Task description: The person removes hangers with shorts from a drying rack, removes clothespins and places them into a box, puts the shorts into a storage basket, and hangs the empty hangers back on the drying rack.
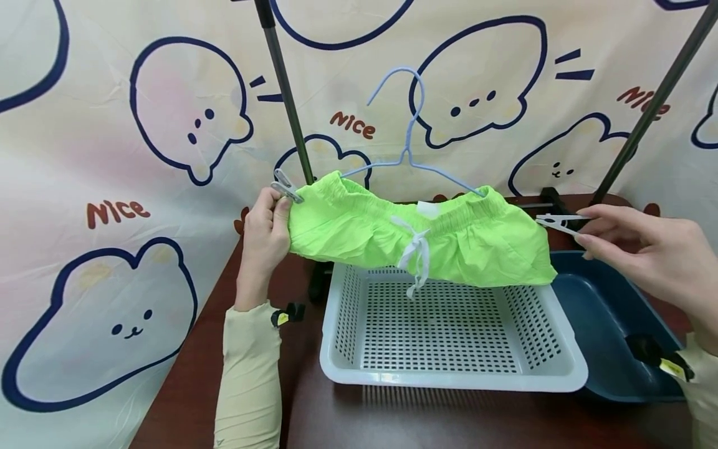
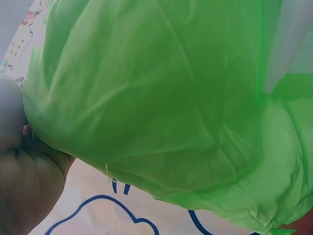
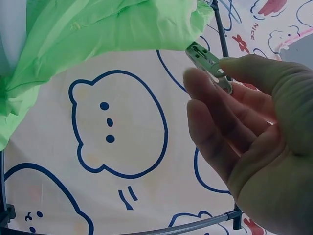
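Green shorts [image 1: 359, 227] are hanging in mid-air over the back part of the white basket [image 1: 449, 379], white drawstring [image 1: 416, 249] dangling at front. Blue hanger [image 1: 408, 118] is running its arms down into the waistband, hook standing free; arm ends are hiding in the cloth. Left clip [image 1: 286, 186] is sitting at the shorts' left top corner, seemingly biting fabric. Left hand [image 1: 262, 234] is pinching the cloth just beside that clip. Right hand [image 1: 645, 246] is pinching the right clip [image 1: 555, 221] by its handles, thumb against fingers, clip tip touching the shorts' right edge; can't tell whether it is biting.

Progress, judging: hanger insertion is looking done, left side is looking clipped, right side is looking unfinished or just finishing. White basket is sitting on the brown table [image 1: 314, 355], blue tub [image 1: 597, 293] standing to its right, partly hidden.
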A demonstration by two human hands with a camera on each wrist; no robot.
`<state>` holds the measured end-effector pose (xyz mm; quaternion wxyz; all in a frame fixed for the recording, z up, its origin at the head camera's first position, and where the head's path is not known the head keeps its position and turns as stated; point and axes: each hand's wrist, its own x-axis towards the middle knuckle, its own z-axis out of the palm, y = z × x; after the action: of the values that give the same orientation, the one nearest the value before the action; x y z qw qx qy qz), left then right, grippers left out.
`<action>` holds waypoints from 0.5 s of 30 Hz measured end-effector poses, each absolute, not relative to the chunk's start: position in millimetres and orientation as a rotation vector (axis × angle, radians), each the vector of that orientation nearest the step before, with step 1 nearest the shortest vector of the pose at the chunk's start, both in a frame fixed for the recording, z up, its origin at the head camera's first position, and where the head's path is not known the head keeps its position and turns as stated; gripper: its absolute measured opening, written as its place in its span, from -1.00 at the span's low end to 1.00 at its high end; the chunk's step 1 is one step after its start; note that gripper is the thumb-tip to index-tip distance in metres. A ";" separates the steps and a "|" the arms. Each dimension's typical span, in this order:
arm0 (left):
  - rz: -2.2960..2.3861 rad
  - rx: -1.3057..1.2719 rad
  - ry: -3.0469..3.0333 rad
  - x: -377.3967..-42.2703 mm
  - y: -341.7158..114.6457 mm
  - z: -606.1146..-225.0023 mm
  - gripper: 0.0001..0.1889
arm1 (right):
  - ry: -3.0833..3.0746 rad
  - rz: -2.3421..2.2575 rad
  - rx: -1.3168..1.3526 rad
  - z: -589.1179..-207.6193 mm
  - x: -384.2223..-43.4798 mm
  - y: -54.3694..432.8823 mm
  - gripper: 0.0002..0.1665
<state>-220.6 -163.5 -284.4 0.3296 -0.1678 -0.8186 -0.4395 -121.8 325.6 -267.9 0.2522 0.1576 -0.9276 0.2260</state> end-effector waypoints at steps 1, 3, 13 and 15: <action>-1.150 -0.439 -2.144 -218.1 -162.0 -282.0 -0.84 | -2.530 0.622 0.397 -267.8 -121.3 326.6 -0.51; -1.154 -0.446 -2.148 -212.8 -158.5 -277.0 -0.84 | -2.549 0.647 0.335 -267.7 -119.5 329.5 -0.53; -1.165 -0.448 -2.162 -217.7 -162.5 -284.7 -0.82 | -2.489 0.822 0.399 -274.3 -121.6 348.6 -0.59; -1.170 -0.449 -2.159 -217.5 -164.5 -286.2 -0.81 | -2.502 0.782 0.418 -274.3 -125.0 350.8 -0.58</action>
<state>-217.5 -164.5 -286.2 0.3172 -0.1707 -0.8202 -0.4444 -125.0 350.8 -274.3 0.2413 0.1527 -0.9147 0.2861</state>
